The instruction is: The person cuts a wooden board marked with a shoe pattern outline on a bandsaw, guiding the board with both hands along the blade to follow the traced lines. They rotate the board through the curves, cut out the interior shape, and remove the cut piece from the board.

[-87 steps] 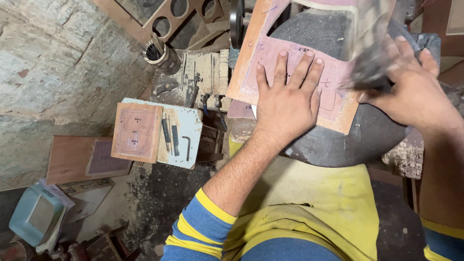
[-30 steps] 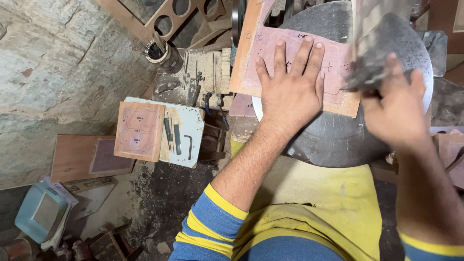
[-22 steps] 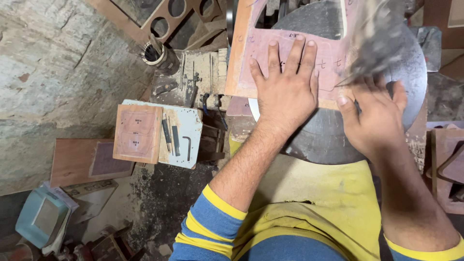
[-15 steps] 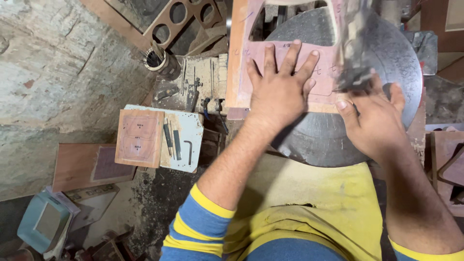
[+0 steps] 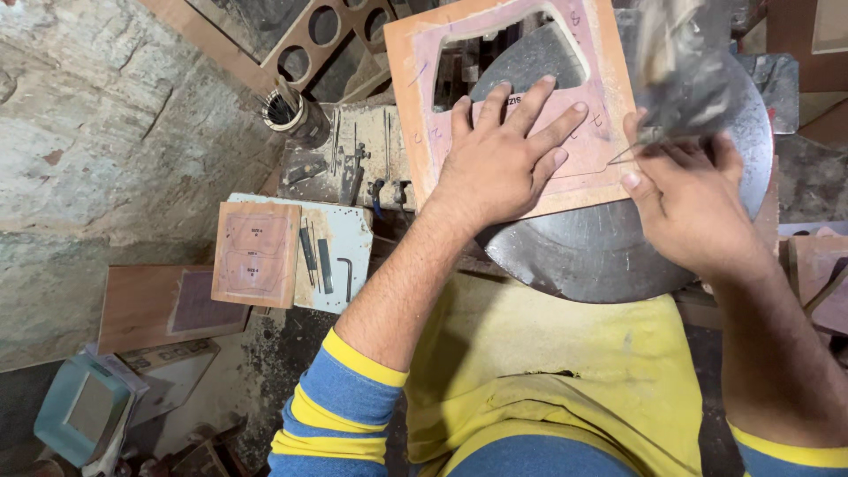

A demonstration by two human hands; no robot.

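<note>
Board point(image 5: 530, 88), a pinkish wooden panel with a shaped opening cut through it, lies flat on the round metal table point(image 5: 609, 256) of a machine. Left hand point(image 5: 503, 163) presses down on it with fingers spread wide, likely to keep it from shifting. Right hand point(image 5: 689, 203) rests at the board's right edge with fingers curled; whether it grips anything I cannot tell, since a blurred shape point(image 5: 680, 79) above hides the fingertips
</note>
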